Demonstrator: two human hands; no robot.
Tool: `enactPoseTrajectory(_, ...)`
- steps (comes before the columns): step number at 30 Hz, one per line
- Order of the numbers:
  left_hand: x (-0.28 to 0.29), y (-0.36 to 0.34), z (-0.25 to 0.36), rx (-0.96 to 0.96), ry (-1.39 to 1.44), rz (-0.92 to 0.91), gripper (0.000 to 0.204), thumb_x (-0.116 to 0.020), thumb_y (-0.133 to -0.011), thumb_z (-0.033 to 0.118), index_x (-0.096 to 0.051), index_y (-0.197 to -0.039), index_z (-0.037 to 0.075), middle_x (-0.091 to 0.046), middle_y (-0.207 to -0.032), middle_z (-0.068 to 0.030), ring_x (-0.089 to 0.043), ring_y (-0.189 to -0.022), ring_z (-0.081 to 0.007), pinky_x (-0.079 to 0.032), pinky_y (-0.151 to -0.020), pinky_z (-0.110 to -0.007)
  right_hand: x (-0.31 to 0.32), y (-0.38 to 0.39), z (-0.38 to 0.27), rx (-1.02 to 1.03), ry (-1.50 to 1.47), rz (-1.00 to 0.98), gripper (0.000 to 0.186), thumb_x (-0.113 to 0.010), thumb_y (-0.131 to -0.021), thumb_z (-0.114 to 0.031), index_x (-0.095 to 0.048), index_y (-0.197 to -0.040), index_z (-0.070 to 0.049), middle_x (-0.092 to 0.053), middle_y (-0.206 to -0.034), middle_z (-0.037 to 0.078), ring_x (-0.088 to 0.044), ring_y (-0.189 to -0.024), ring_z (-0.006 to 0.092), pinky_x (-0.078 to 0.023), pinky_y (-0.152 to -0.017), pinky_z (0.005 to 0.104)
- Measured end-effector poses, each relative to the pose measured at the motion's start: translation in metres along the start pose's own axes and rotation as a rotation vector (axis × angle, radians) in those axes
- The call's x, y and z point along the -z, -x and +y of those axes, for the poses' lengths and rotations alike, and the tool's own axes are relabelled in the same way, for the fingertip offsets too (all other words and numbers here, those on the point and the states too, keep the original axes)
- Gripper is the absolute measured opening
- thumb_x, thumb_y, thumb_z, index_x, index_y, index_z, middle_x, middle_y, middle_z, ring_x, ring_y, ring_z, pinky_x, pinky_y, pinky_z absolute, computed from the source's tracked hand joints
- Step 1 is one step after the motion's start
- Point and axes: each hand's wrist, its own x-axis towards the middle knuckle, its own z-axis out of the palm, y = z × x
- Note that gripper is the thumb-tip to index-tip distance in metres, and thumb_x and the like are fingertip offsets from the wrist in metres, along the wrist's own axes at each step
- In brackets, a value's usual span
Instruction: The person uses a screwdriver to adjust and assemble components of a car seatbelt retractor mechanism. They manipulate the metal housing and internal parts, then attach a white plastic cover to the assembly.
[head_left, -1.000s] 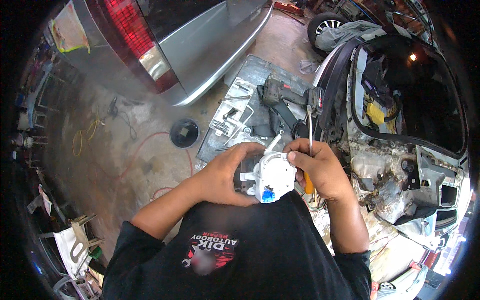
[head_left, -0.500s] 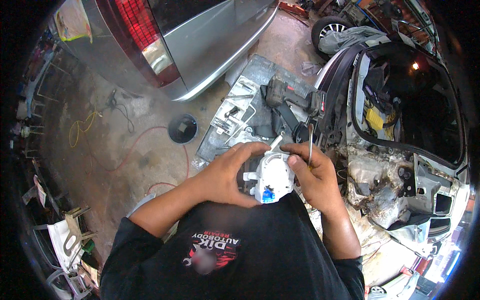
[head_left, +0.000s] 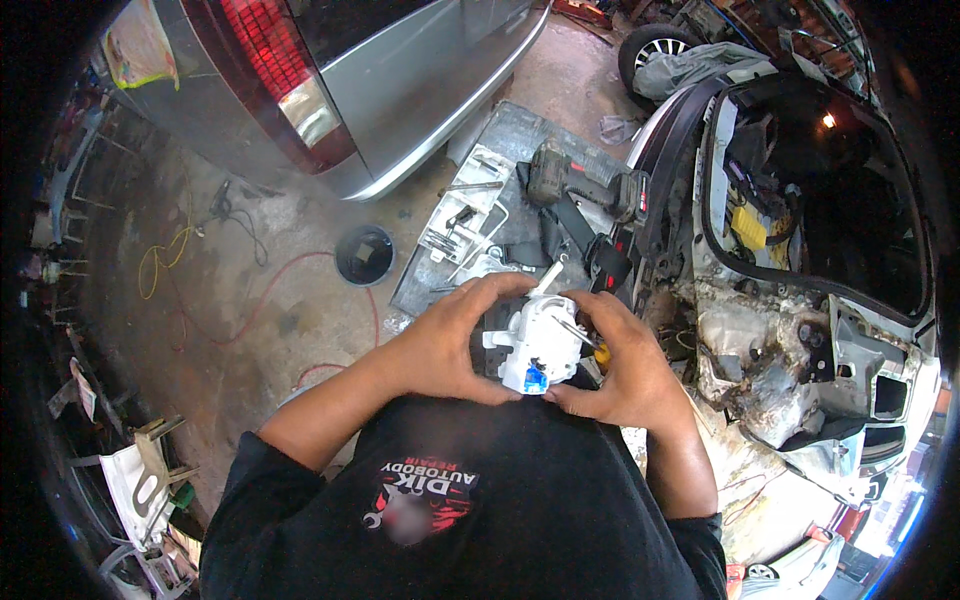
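In front of my chest I hold a white plastic housing (head_left: 540, 345) with a blue insert at its lower end and a pale stem at the top. My left hand (head_left: 440, 345) is closed round its left side, thumb low and index finger near the stem. On the other side, my right hand (head_left: 640, 365) steadies the housing with its fingertips. That same hand also keeps a screwdriver (head_left: 601, 353) with a yellow handle in its grip, mostly hidden by the fingers. The metal shaft slants up and left across the face of the housing.
Beyond my hands, a grey bench (head_left: 520, 125) carries a cordless power tool (head_left: 575, 185), white brackets (head_left: 465, 220) and black belt webbing (head_left: 575, 230). A silver vehicle (head_left: 410, 100) stands far left, a stripped car body (head_left: 800, 340) at right. A dark bucket (head_left: 364, 256) and red hose (head_left: 265, 290) are on the floor.
The screwdriver has swung from pointing upright beside my right hand to lying across the housing. My right fingers have spread down round the housing's right side.
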Motion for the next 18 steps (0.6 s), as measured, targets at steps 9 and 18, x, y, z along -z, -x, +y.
enactPoseTrajectory(9,-0.002,0.005,0.003,0.036,0.035,0.015,0.118,-0.103,-0.062,0.034,-0.042,-0.158,0.002,-0.058,-0.152,-0.0230,-0.058,-0.143,-0.0362,-0.045,-0.121,-0.046,0.001,0.004,0.010,-0.038,-0.124,0.037,0.069,-0.100,-0.067,-0.028,-0.068,-0.122,0.000,-0.072,-0.104,0.016,-0.073,-0.100,0.0309,-0.057,-0.090,0.0398)
enactPoseTrajectory(18,-0.005,0.016,0.001,0.063,0.043,0.049,0.110,-0.103,-0.063,0.032,-0.049,-0.154,0.001,-0.060,-0.149,-0.0181,-0.059,-0.139,-0.0303,-0.046,-0.118,-0.042,-0.007,0.024,0.013,-0.509,-0.801,0.062,0.027,-0.083,-0.098,-0.024,-0.070,-0.108,-0.003,-0.065,-0.080,0.000,-0.053,-0.059,0.0067,-0.040,-0.053,0.0257)
